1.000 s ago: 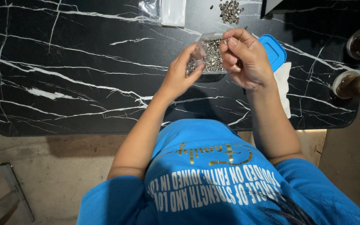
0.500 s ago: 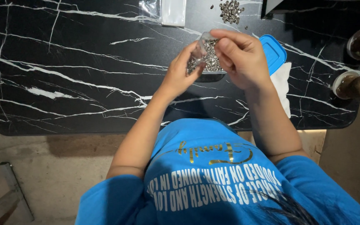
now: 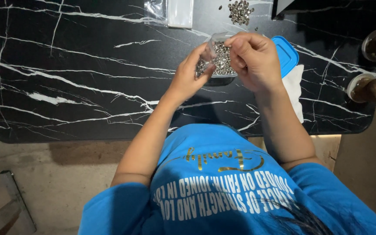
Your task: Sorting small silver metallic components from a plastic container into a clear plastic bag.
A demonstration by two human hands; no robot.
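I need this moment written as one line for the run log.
left hand: holds small clear bag | right hand: pinches bag top | clear tub of metal pieces: underneath | blue lid: beside

table far edge: loose pile of metal bits (image 3: 239, 11); bags (image 3: 170, 12) left of it
container (image 3: 219, 61): between both hands
lid (image 3: 286, 54): right of container

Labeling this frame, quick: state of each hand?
Left hand: closed, pinching a small clear bag of metal pieces.
Right hand: closed, fingers pinched at the bag's top.

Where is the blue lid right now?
The blue lid lies on the black marble table, just right of the right hand, with a white cloth tucked beside it.
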